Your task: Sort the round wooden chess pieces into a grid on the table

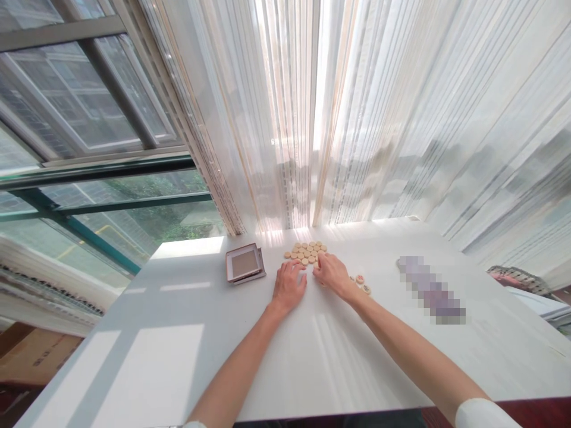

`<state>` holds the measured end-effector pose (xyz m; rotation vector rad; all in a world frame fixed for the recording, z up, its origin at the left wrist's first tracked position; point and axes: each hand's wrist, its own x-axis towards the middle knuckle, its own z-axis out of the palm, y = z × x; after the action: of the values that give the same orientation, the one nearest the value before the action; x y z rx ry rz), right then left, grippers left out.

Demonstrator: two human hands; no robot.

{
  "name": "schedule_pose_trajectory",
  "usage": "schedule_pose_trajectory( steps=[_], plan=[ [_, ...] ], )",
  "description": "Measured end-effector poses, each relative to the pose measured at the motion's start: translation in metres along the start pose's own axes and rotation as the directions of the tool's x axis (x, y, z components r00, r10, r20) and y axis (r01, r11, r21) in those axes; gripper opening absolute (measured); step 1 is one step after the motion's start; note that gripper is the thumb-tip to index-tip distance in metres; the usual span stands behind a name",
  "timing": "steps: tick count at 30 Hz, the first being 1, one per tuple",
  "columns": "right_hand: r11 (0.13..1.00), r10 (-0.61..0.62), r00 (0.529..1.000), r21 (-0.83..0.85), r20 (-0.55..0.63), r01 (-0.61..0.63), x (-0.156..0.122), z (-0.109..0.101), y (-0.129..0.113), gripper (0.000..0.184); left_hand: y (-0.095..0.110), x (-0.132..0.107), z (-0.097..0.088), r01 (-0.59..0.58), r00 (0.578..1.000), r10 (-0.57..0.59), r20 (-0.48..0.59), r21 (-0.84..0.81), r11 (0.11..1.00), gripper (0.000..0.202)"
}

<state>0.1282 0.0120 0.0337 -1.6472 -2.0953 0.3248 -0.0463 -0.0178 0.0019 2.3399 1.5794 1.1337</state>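
Observation:
A cluster of round wooden xiangqi pieces (307, 249) lies on the white table, their upper faces plain. My left hand (289, 285) rests at the near left side of the cluster, fingers apart and holding nothing. At the cluster's near right edge is my right hand (333, 275), its fingers curled together and pointing down. Whatever sits in those fingertips is hidden by the hand. Beside the right wrist lie a few pieces with their markings up, one with a red mark (360, 279) and one with a dark mark (366, 289).
An open shallow box (245, 264) stands left of the cluster. To the right lies a blurred-out long object (432, 290). Sheer curtains (294, 119) hang behind the table (267, 368), with a window at the left. A cardboard box (40, 353) is beyond the left edge.

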Motion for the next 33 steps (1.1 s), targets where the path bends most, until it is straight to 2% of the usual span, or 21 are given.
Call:
schedule_pose_trajectory(
  steps=[5, 8, 10, 13, 18, 22, 27, 33],
  plan=[
    [0.987, -0.056, 0.998, 0.152, 0.042, 0.049, -0.019, -0.022, 0.0, 0.007, 0.011, -0.001, -0.004, 0.029, 1.0, -0.031, -0.002, -0.241, 0.97, 0.017],
    [0.965, -0.094, 0.993, 0.251, 0.071, 0.073, -0.035, -0.038, 0.002, 0.013, 0.018, -0.004, -0.007, 0.11, 0.994, -0.095, 0.059, -0.384, 0.917, 0.017],
    [0.905, -0.13, 0.987, 0.419, 0.095, 0.078, -0.044, -0.045, 0.003, 0.02, 0.024, -0.007, -0.009, 0.155, 0.988, -0.129, 0.088, -0.465, 0.872, 0.018],
    [0.824, -0.156, 0.979, 0.564, 0.131, 0.056, -0.05, -0.047, 0.003, 0.026, 0.032, -0.012, -0.013, 0.167, 0.985, -0.119, 0.124, -0.528, 0.833, 0.019],
    [0.714, -0.171, 0.969, 0.7, 0.177, -0.002, -0.054, -0.042, -0.004, 0.026, 0.036, -0.019, -0.018, 0.177, 0.982, -0.102, 0.16, -0.575, 0.799, 0.02],
    [0.632, -0.181, 0.961, 0.774, 0.209, -0.049, -0.064, -0.043, -0.012, 0.025, 0.035, -0.023, -0.016, 0.262, 0.962, -0.141, 0.236, -0.632, 0.729, 0.019],
    [0.663, -0.165, 0.974, 0.748, 0.156, -0.007, -0.074, -0.041, -0.011, 0.023, 0.037, -0.023, -0.014, 0.37, 0.926, -0.177, 0.334, -0.71, 0.599, 0.024],
    [0.803, -0.294, 0.956, 0.543, 0.002, 0.246, -0.079, -0.032, -0.002, 0.023, 0.033, -0.025, -0.012, 0.402, 0.912, -0.185, 0.366, -0.705, 0.585, 0.026]
  ],
)
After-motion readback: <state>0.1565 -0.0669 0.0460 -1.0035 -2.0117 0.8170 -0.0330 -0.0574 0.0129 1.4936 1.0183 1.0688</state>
